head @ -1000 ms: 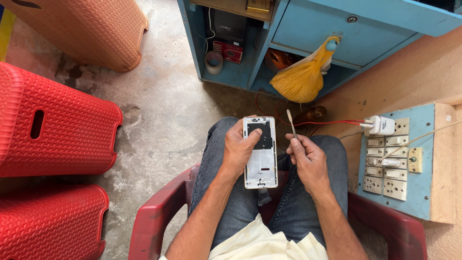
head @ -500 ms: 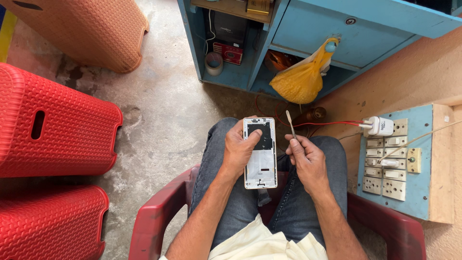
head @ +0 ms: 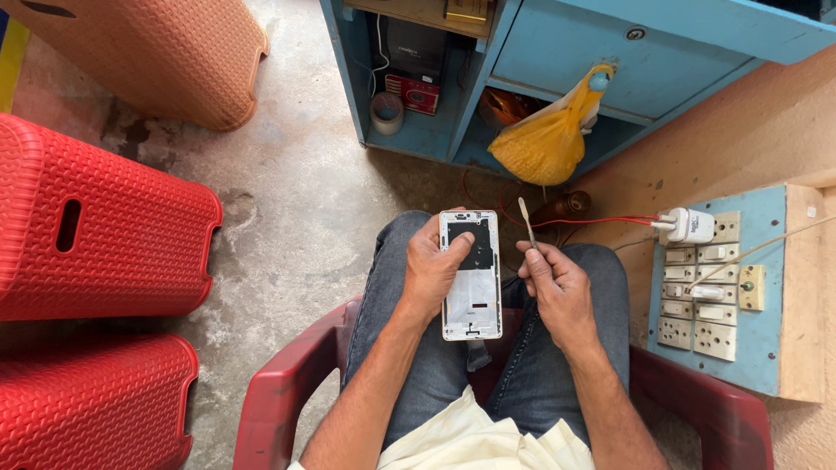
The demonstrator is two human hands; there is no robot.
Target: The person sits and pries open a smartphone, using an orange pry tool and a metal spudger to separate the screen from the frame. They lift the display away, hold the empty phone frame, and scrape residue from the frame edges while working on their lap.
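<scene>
My left hand (head: 432,270) grips an opened white phone frame (head: 471,287) over my lap, its inner side facing up with a dark part near the top. My right hand (head: 557,292) pinches a thin flat metal tool (head: 527,223), blade pointing up and away, just to the right of the phone and not touching it. I sit in a dark red plastic chair (head: 279,400), in blue jeans.
Two red plastic stools (head: 96,226) lie at the left, an orange one (head: 165,61) behind. A blue cabinet (head: 557,61) with a yellow bag (head: 549,144) stands ahead. A blue switchboard (head: 710,296) with a white charger plug (head: 690,224) hangs at right.
</scene>
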